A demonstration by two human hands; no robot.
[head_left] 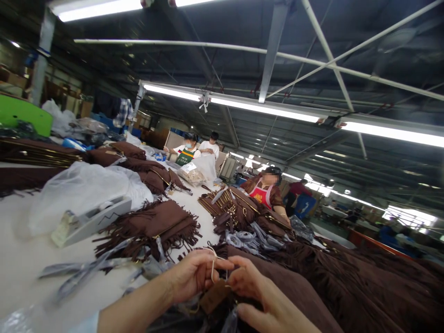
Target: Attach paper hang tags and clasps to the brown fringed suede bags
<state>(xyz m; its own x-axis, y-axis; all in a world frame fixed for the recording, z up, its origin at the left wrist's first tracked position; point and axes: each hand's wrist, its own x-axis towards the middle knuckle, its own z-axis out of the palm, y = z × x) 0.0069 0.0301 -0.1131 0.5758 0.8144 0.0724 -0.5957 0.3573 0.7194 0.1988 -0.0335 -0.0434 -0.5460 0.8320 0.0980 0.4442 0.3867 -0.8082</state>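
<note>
I have the left hand [196,274] with its fingers pinched on a pale string [212,272]; the right hand [255,287] meets it, fingers bent, though I can't quite tell whether they grip the string too. A brown tag [215,297] sits just below, between both hands. Beyond, a fringed bag [161,218] lies on the white surface [21,259]

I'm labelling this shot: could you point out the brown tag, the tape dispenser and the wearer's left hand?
Brown tag [214,298]: head view, on its flat face.
Tape dispenser [99,223]: head view, on its grey side.
Left hand [189,277]: head view, mid-hand.
</note>
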